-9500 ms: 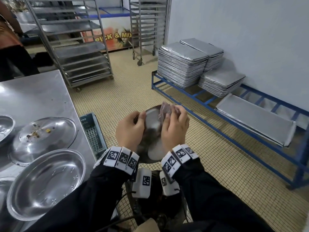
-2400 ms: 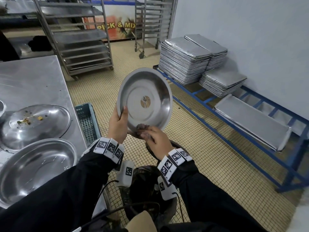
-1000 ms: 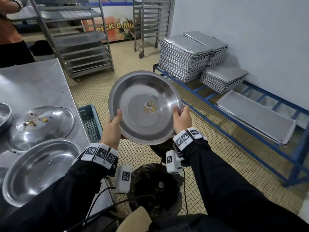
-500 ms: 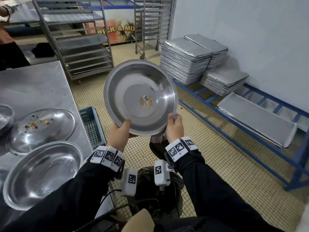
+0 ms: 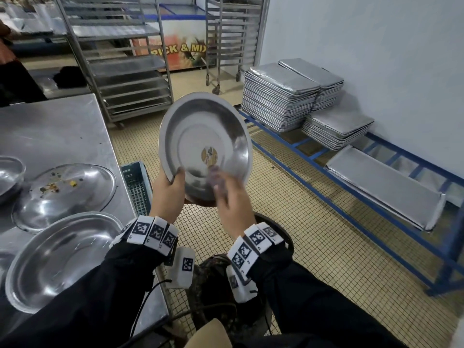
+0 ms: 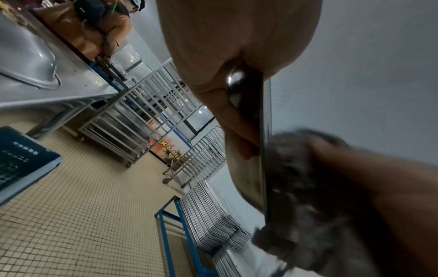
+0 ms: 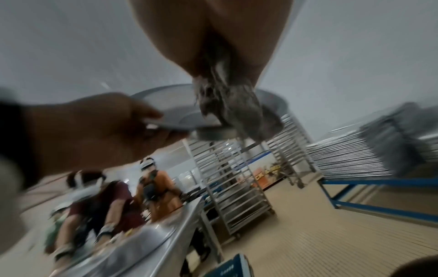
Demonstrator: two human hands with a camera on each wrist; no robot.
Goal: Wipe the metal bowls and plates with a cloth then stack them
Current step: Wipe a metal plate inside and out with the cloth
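I hold a round metal plate upright in front of me, its inside facing me, a round sticker at its centre. My left hand grips its lower left rim, thumb on the inside. My right hand holds a bunched grey cloth and presses it against the plate's lower inside; it is blurred by motion. In the left wrist view the cloth sits against the plate's edge. An empty metal bowl and a plate with food crumbs lie on the steel table at my left.
Another bowl shows at the table's left edge. A dark bin stands below my hands, a blue crate beside the table. Stacked trays rest on a blue rack at right. Wheeled racks stand behind. People work beyond the table.
My right hand left the plate's right rim and brought the cloth onto the lower inside. The plate tilted more upright and turned slightly left; only my left hand now grips it.
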